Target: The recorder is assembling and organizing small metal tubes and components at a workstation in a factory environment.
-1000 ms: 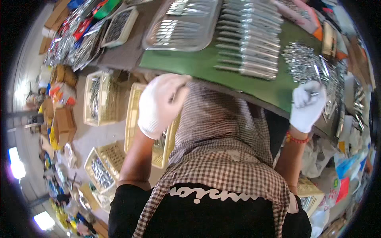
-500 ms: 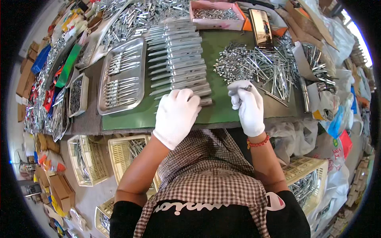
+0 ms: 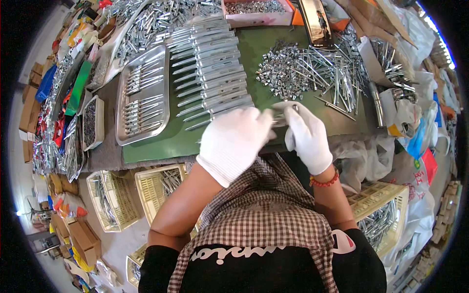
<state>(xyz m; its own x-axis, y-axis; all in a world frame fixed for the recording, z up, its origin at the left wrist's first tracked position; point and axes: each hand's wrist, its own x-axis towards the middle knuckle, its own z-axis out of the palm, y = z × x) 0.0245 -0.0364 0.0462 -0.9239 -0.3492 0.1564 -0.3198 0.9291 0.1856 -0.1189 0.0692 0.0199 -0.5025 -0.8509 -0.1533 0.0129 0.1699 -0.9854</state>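
Both my hands wear white knitted gloves and meet over the front edge of the green work mat (image 3: 146, 152). My left hand (image 3: 237, 139) is bent toward the right one, its closed fingers blurred; whatever is in them cannot be made out. My right hand (image 3: 309, 137) pinches a small metal piece (image 3: 295, 108) between thumb and fingers. A bit of shiny metal shows between the two hands. Just beyond my left hand, slotted metal sleeves with pointed rods (image 3: 222, 73) lie in a stacked row. Small metal fittings (image 3: 283, 71) and loose metal rods (image 3: 337, 73) are heaped beyond my right hand.
A steel tray (image 3: 167, 105) with rod assemblies and a small bin of dark pins (image 3: 93, 122) stand at the left. A pink box of small parts (image 3: 259, 18) and a phone (image 3: 316, 22) sit at the back. Crates (image 3: 115, 205) of metal parts stand below the table.
My left hand has moved right, away from the row of sleeves, to my right hand. The right hand has shifted slightly down and its fingers now point toward the left. The view has shifted a little.
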